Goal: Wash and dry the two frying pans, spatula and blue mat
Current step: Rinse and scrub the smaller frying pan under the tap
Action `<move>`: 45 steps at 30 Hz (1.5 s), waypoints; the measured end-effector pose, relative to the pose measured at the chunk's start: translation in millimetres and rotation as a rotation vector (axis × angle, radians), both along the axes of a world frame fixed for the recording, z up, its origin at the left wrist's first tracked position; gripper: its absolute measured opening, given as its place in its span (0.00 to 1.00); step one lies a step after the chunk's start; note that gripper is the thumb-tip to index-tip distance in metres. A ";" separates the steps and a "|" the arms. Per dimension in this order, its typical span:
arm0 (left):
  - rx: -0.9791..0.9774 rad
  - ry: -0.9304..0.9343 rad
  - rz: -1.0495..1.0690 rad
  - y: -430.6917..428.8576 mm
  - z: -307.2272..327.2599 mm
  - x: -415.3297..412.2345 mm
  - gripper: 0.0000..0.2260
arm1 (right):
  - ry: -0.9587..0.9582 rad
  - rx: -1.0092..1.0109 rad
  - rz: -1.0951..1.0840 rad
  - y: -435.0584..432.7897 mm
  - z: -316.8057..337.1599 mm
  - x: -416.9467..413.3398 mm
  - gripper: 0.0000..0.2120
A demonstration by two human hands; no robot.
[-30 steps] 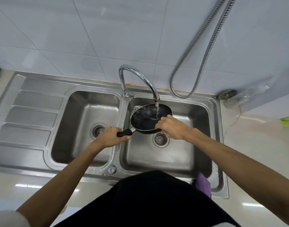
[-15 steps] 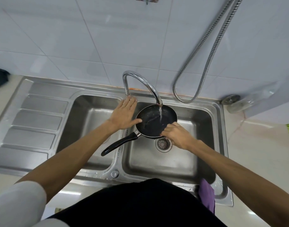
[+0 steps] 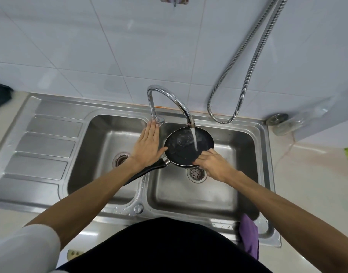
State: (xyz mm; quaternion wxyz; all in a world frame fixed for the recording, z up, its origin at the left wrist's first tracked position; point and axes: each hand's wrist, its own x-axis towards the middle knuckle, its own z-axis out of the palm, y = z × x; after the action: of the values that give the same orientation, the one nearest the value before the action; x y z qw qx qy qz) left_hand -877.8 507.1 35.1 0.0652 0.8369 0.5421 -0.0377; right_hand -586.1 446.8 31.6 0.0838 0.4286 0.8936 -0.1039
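- One small black frying pan is being rinsed under the running faucet, over the right basin of the steel double sink; its handle is pointing near-left across the divider between the basins.
- The right hand is pinching the pan's near rim, fingers curled closed on the edge, and appears to be carrying the pan alone.
- The left hand is lying flat and open, fingers together and holding nothing, fingertips reaching the tap base, thumb just beside the pan's left rim.
- Judging by this, the rinsing step is under way; next the left hand will likely be working the tap or retaking the free handle.
- Second pan, spatula and blue mat are not showing; a purple cloth is hanging over the sink's near-right edge.
- No brand, label or writing is readable anywhere.
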 end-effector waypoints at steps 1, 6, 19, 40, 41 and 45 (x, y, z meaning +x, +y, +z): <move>0.003 -0.012 -0.014 -1.6 -2.4 -1.5 0.43 | 0.002 0.006 -0.005 -1.1 -0.4 0.7 0.16; 0.021 -0.011 -0.055 6.9 -9.5 -6.5 0.45 | 0.041 0.019 -0.011 -1.3 -1.8 -1.6 0.17; -0.019 0.077 -0.095 57.1 5.5 19.4 0.49 | 0.063 0.022 -0.016 -10.3 -7.9 2.8 0.17; -0.516 -0.070 0.218 -40.4 15.3 15.1 0.26 | 0.328 -0.079 -0.135 -33.6 -2.5 28.8 0.17; -0.524 -0.089 0.221 -41.9 14.1 16.0 0.25 | 0.323 -0.124 -0.132 -33.5 3.7 29.6 0.16; -0.502 -0.132 0.222 -52.5 12.7 19.3 0.22 | -0.005 -0.373 -0.270 -29.1 18.3 20.2 0.54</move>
State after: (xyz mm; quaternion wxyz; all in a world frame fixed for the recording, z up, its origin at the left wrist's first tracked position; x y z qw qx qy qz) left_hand -858.5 454.6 47.8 0.3091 0.7307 0.5989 -0.1089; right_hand -566.0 417.7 49.9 0.1493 0.5218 0.7931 -0.2766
